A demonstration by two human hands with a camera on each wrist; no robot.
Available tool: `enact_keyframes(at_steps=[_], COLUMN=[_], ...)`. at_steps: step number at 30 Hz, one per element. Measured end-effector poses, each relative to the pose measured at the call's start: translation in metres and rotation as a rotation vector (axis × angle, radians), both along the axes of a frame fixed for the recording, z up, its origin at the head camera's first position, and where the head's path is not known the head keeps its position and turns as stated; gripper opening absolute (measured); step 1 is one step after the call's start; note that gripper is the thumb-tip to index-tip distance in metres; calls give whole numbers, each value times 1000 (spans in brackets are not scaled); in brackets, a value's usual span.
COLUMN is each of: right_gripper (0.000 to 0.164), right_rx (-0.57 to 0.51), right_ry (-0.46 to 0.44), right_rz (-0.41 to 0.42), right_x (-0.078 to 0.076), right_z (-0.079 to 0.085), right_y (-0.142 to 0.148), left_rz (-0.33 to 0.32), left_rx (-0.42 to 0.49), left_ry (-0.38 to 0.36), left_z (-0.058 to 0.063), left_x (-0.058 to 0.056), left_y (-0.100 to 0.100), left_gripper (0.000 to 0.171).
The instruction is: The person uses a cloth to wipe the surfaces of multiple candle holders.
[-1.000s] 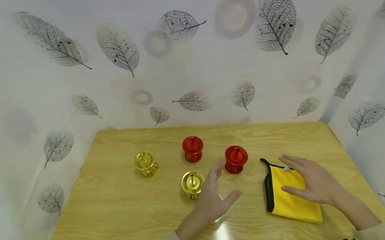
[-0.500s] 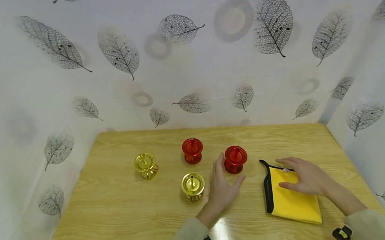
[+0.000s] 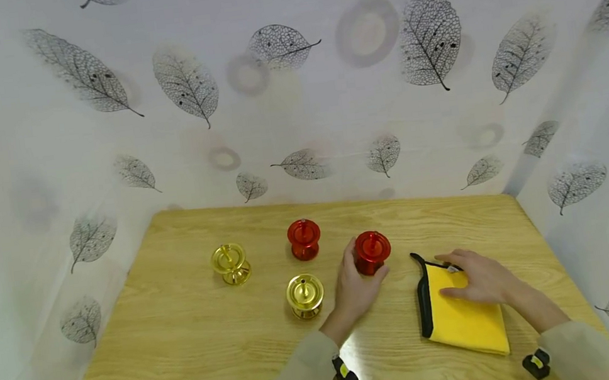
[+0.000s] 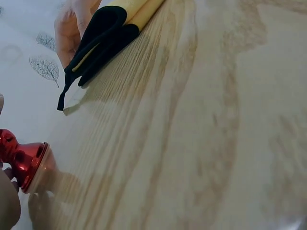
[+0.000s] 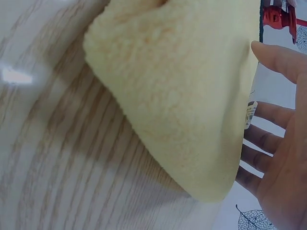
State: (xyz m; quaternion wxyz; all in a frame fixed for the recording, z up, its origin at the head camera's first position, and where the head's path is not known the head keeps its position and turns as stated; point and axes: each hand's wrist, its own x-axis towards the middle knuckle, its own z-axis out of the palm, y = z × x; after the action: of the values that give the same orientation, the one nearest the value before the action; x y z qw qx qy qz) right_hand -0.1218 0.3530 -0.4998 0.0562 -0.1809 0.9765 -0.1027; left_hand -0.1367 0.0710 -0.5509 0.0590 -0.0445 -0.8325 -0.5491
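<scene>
In the head view my left hand (image 3: pixel 355 291) holds a shiny red candle holder (image 3: pixel 372 249), fingers behind its left side and thumb at its front right. The holder has a flared dish with a short centre spike. The left wrist view catches its red base (image 4: pixel 29 163) close over the wood, at the left edge. My right hand (image 3: pixel 481 280) lies over the far right part of a folded yellow cloth (image 3: pixel 464 329) with black trim. Seen from the right wrist, the right hand's fingers (image 5: pixel 264 139) are spread along the cloth's edge by a small white label (image 5: pixel 250 115).
A second red holder (image 3: pixel 305 240) stands at the back middle. One gold holder (image 3: pixel 305 294) is just left of my left hand, another gold holder (image 3: pixel 230 262) farther left. The wooden table (image 3: pixel 199 355) meets a leaf-patterned curtain (image 3: pixel 318 118) behind and at both sides.
My left hand has moved right from beside the near gold holder to the right-hand red one, and its thumb and fingers have closed round it. The right hand has shifted slightly over the cloth.
</scene>
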Motion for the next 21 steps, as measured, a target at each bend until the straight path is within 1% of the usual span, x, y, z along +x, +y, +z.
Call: enact_keyframes(at_steps=[5, 9, 12, 14, 18, 21], right_gripper=[71, 69, 69, 64, 51, 47], right_rx=[17, 47, 50, 19, -68, -100], right_ry=[-6, -17, -39, -75, -187, -235], right_rz=[12, 25, 30, 27, 14, 4], right_x=[-2, -4, -6, -7, -10, -10], right_z=[-1, -1, -1, 0, 0, 1], right_y=[-1, -2, -3, -4, -6, -6], left_rz=[24, 38, 45, 45, 46, 48], left_rx=[11, -8, -16, -9, 1, 7], left_ry=[6, 23, 39, 55, 83, 91], left_z=[0, -2, -4, -6, -8, -8], left_x=[-5, -8, -11, -13, -15, -15], left_y=[4, 6, 7, 7, 8, 9], left_gripper=[87, 86, 86, 85, 81, 80])
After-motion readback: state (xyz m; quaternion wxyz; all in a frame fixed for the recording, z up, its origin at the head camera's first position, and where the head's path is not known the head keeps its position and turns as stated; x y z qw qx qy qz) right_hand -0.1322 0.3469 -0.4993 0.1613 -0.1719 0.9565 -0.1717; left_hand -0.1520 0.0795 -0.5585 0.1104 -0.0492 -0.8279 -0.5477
